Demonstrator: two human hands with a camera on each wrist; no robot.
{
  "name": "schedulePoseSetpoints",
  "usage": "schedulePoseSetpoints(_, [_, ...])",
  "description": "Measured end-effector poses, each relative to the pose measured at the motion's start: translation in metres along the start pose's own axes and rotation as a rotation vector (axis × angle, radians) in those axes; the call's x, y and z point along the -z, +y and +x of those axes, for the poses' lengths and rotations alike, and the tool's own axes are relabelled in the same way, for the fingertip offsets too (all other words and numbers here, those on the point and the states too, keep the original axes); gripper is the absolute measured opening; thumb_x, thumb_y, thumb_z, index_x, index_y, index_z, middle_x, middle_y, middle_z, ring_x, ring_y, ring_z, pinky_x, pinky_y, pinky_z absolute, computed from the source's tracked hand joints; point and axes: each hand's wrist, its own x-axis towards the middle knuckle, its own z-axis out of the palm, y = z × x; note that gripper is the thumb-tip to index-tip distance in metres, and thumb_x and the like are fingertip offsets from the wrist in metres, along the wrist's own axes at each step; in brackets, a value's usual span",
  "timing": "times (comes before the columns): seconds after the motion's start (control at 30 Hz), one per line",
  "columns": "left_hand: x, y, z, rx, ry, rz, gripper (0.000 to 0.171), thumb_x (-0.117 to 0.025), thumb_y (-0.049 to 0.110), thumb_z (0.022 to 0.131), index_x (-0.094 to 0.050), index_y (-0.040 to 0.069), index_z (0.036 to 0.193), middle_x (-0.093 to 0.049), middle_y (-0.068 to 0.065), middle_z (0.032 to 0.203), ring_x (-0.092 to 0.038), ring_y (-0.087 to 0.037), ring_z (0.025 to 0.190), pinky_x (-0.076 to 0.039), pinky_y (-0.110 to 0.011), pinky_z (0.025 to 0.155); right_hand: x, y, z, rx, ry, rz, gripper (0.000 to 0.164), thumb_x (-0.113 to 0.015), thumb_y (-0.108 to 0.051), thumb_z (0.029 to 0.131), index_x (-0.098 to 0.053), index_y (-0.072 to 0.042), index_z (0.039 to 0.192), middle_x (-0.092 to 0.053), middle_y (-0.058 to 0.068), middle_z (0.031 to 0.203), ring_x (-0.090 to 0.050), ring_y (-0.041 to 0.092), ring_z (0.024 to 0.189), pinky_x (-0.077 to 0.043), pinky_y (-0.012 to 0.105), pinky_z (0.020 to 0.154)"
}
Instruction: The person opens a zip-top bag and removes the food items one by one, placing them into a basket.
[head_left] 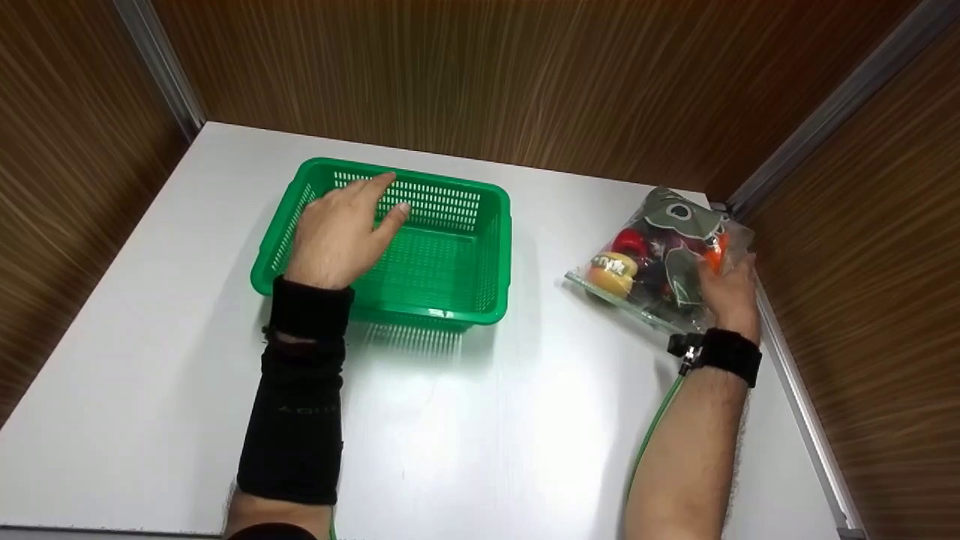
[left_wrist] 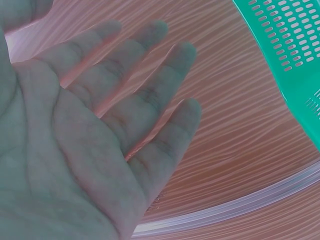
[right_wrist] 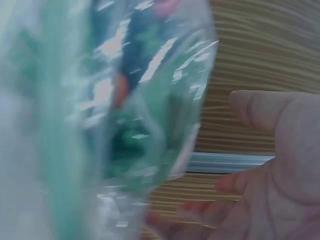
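A green plastic basket (head_left: 435,262) with slotted walls stands on the white table, with no contents visible. Above its left side hovers my left hand (head_left: 337,232), fingers extended; the left wrist view shows a bare palm (left_wrist: 85,145) and spread fingers, holding nothing. To the right lies a clear zip bag (head_left: 652,262) with grey printed shapes, holding red, yellow, orange and dark items that look like toy produce. My right hand (head_left: 731,296) is at the bag's right edge. In the right wrist view its thumb stands apart from the bag (right_wrist: 150,100), and one fingertip is partly hidden by the plastic.
Wood-grain panels (head_left: 487,75) enclose the white table (head_left: 450,442) at the back and both sides. Metal strips (head_left: 795,397) run along the panel edges. A green cable (head_left: 652,435) trails from the right wrist strap along the forearm.
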Motion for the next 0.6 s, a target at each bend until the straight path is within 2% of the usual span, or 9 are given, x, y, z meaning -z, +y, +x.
schedulePoseSetpoints(0.07, [0.001,-0.001,-0.001,0.003,-0.002,-0.006,0.063,-0.056,0.045,0.124,-0.053,0.010,0.177,-0.060,-0.022,0.176,-0.056,-0.046,0.166,-0.045,-0.073,0.135,-0.003,0.006,0.003,-0.004,-0.019,-0.016,0.096,-0.039,-0.051,0.121,0.009,0.002,0.185,-0.013,0.043,0.189,-0.025,0.055,0.178,-0.026,0.062,0.148])
schedulePoseSetpoints(0.1, [0.001,-0.001,0.000,0.006,-0.006,-0.007,0.063,-0.056,0.045,0.124,-0.052,0.010,0.177,-0.060,-0.022,0.176,-0.056,-0.046,0.167,-0.044,-0.073,0.136,-0.005,0.008,0.004,-0.009,-0.022,-0.029,0.092,-0.040,-0.051,0.122,-0.004,0.006,0.185,-0.030,0.046,0.182,-0.040,0.056,0.169,-0.038,0.061,0.141])
schedulePoseSetpoints(0.13, [0.001,0.000,0.000,0.007,-0.011,-0.007,0.063,-0.056,0.045,0.124,-0.052,0.010,0.177,-0.060,-0.022,0.177,-0.055,-0.046,0.167,-0.043,-0.074,0.136,-0.005,0.011,0.004,-0.012,-0.022,-0.043,0.088,-0.041,-0.050,0.122,-0.019,0.010,0.181,-0.047,0.046,0.169,-0.054,0.054,0.155,-0.049,0.058,0.129])
schedulePoseSetpoints(0.17, [0.000,0.000,0.000,0.007,-0.015,-0.006,0.064,-0.056,0.045,0.124,-0.052,0.010,0.177,-0.059,-0.022,0.177,-0.055,-0.046,0.167,-0.043,-0.074,0.136,-0.005,0.015,0.003,-0.005,-0.016,-0.068,0.082,-0.043,-0.049,0.122,-0.033,0.014,0.175,-0.060,0.040,0.153,-0.063,0.048,0.138,-0.056,0.053,0.116])
schedulePoseSetpoints(0.2, [0.000,0.001,0.001,0.006,-0.019,-0.007,0.064,-0.056,0.045,0.124,-0.052,0.010,0.177,-0.059,-0.023,0.177,-0.055,-0.046,0.168,-0.043,-0.074,0.137,-0.004,0.017,0.003,-0.001,-0.013,-0.095,0.078,-0.044,-0.049,0.123,-0.045,0.016,0.166,-0.067,0.032,0.135,-0.066,0.041,0.122,-0.057,0.047,0.102])
schedulePoseSetpoints(0.27, [0.000,0.002,0.002,0.005,-0.023,-0.005,0.064,-0.056,0.045,0.124,-0.051,0.010,0.177,-0.059,-0.023,0.177,-0.054,-0.046,0.169,-0.042,-0.074,0.137,-0.003,0.021,0.003,0.001,0.007,-0.112,0.070,-0.049,-0.047,0.123,-0.062,0.018,0.145,-0.067,0.015,0.107,-0.063,0.029,0.098,-0.053,0.038,0.083])
schedulePoseSetpoints(0.37, [-0.002,0.003,0.003,-0.003,-0.027,-0.001,0.064,-0.056,0.046,0.124,-0.051,0.011,0.177,-0.058,-0.022,0.178,-0.053,-0.045,0.169,-0.042,-0.074,0.138,-0.001,0.023,0.002,0.022,0.016,-0.145,0.059,-0.054,-0.044,0.123,-0.068,0.013,0.124,-0.062,0.004,0.090,-0.059,0.022,0.086,-0.049,0.033,0.073])
schedulePoseSetpoints(0.43, [-0.002,0.004,0.004,-0.006,-0.030,-0.003,0.064,-0.056,0.046,0.124,-0.051,0.011,0.177,-0.058,-0.022,0.178,-0.052,-0.045,0.170,-0.041,-0.075,0.138,-0.001,0.021,0.001,0.028,0.024,-0.148,0.050,-0.056,-0.040,0.123,-0.067,0.008,0.115,-0.061,0.004,0.088,-0.060,0.024,0.086,-0.050,0.034,0.072])
schedulePoseSetpoints(0.6, [-0.002,0.004,0.003,-0.016,-0.017,0.010,0.063,-0.057,0.044,0.124,-0.053,0.010,0.176,-0.059,-0.023,0.177,-0.054,-0.046,0.168,-0.042,-0.075,0.137,-0.007,0.008,0.001,0.059,0.003,-0.137,0.040,-0.052,-0.036,0.123,-0.065,0.001,0.114,-0.064,0.012,0.103,-0.061,0.029,0.097,-0.050,0.035,0.079])
